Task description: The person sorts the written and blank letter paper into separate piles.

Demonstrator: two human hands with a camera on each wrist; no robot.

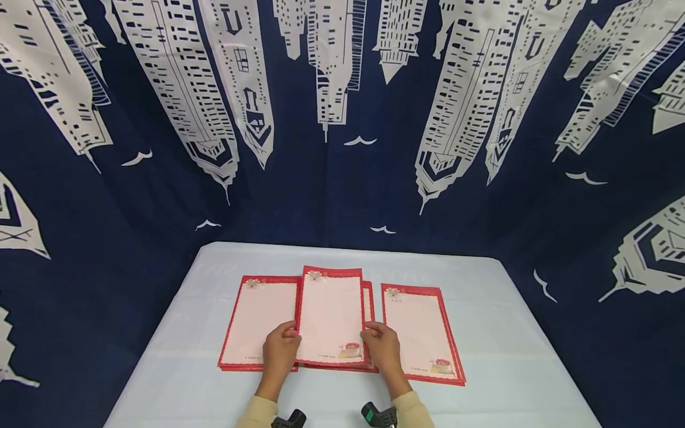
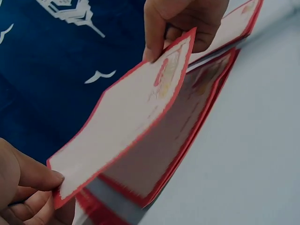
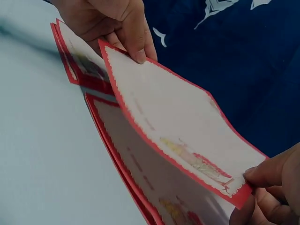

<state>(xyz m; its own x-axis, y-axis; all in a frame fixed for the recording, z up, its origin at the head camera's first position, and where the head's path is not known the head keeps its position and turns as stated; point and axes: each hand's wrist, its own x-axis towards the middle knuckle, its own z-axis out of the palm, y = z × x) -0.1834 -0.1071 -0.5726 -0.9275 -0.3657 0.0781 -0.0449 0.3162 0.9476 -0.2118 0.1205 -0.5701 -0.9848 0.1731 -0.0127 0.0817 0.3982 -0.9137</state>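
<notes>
Both hands pinch a white sheet of paper with a red border (image 1: 330,315), lifted above the table. The left hand (image 1: 280,351) grips its left edge between thumb and fingers; the right hand (image 1: 382,348) does the same at the right edge. A flower print marks its top left corner, a small coloured drawing its bottom right. In the right wrist view, a gap separates it from a stack of matching sheets (image 3: 145,168) below. One matching pile (image 1: 262,321) lies on the left, partly behind the left hand. Another pile (image 1: 420,333) lies on the right.
The piles lie on a table with a white cover (image 1: 492,356). Behind it hangs a dark blue cloth (image 1: 299,196) printed with white buildings and birds. Dark wrist devices (image 1: 380,415) sit by the cream sleeves (image 1: 414,410).
</notes>
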